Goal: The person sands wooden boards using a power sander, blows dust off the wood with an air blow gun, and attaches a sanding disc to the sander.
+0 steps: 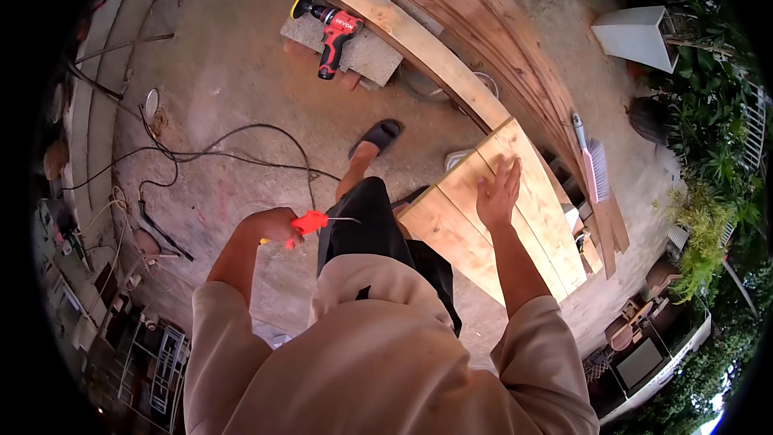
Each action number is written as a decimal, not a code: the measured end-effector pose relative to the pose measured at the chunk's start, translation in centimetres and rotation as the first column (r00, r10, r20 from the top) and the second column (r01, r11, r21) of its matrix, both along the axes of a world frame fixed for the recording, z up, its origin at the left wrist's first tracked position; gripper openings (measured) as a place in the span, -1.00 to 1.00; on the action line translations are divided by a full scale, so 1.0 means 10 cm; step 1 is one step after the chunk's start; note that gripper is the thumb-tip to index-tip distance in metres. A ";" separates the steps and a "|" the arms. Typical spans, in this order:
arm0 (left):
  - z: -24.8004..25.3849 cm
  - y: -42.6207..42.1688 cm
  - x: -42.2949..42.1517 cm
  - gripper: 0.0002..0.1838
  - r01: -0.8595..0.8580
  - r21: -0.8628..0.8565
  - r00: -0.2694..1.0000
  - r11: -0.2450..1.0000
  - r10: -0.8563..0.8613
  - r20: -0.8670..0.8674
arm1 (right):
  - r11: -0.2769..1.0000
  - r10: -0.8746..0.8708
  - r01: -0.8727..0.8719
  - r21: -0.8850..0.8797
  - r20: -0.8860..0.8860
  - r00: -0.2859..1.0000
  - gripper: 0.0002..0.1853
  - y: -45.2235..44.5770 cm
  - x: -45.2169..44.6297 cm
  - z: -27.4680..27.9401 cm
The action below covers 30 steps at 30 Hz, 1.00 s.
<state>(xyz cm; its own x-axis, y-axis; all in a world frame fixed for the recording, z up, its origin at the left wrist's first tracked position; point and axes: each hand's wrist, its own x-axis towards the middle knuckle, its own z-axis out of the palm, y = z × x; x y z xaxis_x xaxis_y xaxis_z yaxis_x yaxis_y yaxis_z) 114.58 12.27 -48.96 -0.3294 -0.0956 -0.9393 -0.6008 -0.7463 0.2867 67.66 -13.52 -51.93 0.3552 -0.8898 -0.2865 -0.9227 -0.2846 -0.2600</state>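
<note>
My left hand (272, 225) is wrapped around a red air blow gun (311, 222). Its thin metal nozzle points right, over my dark-clothed knee. On the right, my right hand (498, 193) lies with fingers spread on a pale wooden panel (460, 234) made of several boards. The panel is beside my legs, and part of its far corner meets a long pale plank (411, 31). What holds the panel up is mostly hidden under it.
A red cordless drill (336, 32) with a yellow-edged pad lies on a concrete block (374, 56). Brown planks (515, 28) run along the far right, with a brush (595, 163) on them. Black hoses (217, 151) cross the floor at left. Plants (708, 113) line the right.
</note>
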 end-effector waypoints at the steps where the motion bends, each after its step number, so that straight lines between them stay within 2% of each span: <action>1: 0.07 -0.06 -0.11 -0.74 0.069 -0.001 0.998 0.998 -0.069 -0.010 | 1.000 -0.021 0.021 -0.002 0.000 1.000 -0.16 0.06 -0.08 -0.01; 4: 0.00 -0.16 -0.30 -0.71 0.211 -0.040 0.961 0.977 -0.200 0.189 | 0.998 -0.065 0.065 0.011 0.002 0.998 -0.16 0.29 -0.35 0.02; 5: 0.05 -0.16 -0.39 -0.66 0.140 0.017 0.986 0.990 -0.141 0.084 | 0.997 -0.080 0.080 0.010 0.003 0.997 -0.17 0.34 -0.45 0.03; 8: 0.47 -0.36 -0.84 -0.69 0.262 -0.069 0.952 0.963 -0.270 -0.146 | 0.981 -0.193 0.193 0.012 0.017 0.981 -0.17 0.62 -0.85 0.09; 9: 0.72 -0.48 -1.06 -0.74 0.323 -0.167 0.939 0.932 -0.337 -0.064 | 0.971 -0.237 0.237 0.021 0.002 0.971 -0.17 0.74 -1.02 0.09; 10: 0.79 -0.49 -1.32 -0.75 0.269 -0.326 0.959 0.906 -0.284 0.001 | 0.962 -0.266 0.268 0.054 -0.037 0.963 -0.16 0.87 -1.21 0.10; 12: 0.92 -0.45 -1.81 -0.77 0.160 -0.615 0.987 0.772 -0.140 0.081 | 0.930 -0.355 0.359 0.084 -0.058 0.933 -0.14 1.17 -1.54 0.09; 13: 1.01 -0.50 -2.10 -0.76 0.161 -0.622 0.984 0.767 -0.074 0.164 | 0.915 -0.382 0.390 0.101 -0.085 0.920 -0.13 1.31 -1.70 0.10; 16: 1.15 -0.57 -2.87 -0.78 0.360 -0.635 0.933 0.683 -0.275 0.233 | 0.875 -0.472 0.477 0.086 -0.075 0.879 -0.16 1.72 -2.09 0.06; 19: 1.37 -0.56 -3.55 -0.78 0.413 -0.617 0.875 0.670 -0.480 0.065 | 0.899 -0.430 0.432 0.068 -0.041 0.902 -0.19 2.02 -2.37 0.00; 22: 1.41 -0.40 -3.93 -0.78 0.462 -0.645 0.883 0.609 -0.389 0.264 | 0.926 -0.378 0.378 0.016 0.034 0.925 -0.21 2.16 -2.50 -0.04; 25: 1.51 -0.38 -4.05 -0.79 0.625 -0.521 0.776 0.581 -0.389 0.497 | 0.927 -0.373 0.374 -0.001 0.089 0.924 -0.20 2.26 -2.60 -0.11; 28: 1.26 -0.43 -3.86 -0.77 0.592 -0.513 0.727 0.621 -0.138 0.672 | 0.935 -0.352 0.355 -0.015 0.096 0.931 -0.20 2.26 -2.63 -0.13; 30: 1.29 -0.46 -3.73 -0.74 0.617 -0.458 0.700 0.640 -0.179 0.691 | 0.943 -0.328 0.332 -0.026 0.093 0.940 -0.20 2.27 -2.71 -0.13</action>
<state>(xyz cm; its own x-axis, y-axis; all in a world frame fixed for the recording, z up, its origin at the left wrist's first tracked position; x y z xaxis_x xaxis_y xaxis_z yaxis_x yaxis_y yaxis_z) 77.30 7.69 -36.09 0.0491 -0.7037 -0.7088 -0.9840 -0.1559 0.0867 40.59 9.17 -53.23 0.0614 -0.9714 -0.2293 -0.9412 0.0201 -0.3371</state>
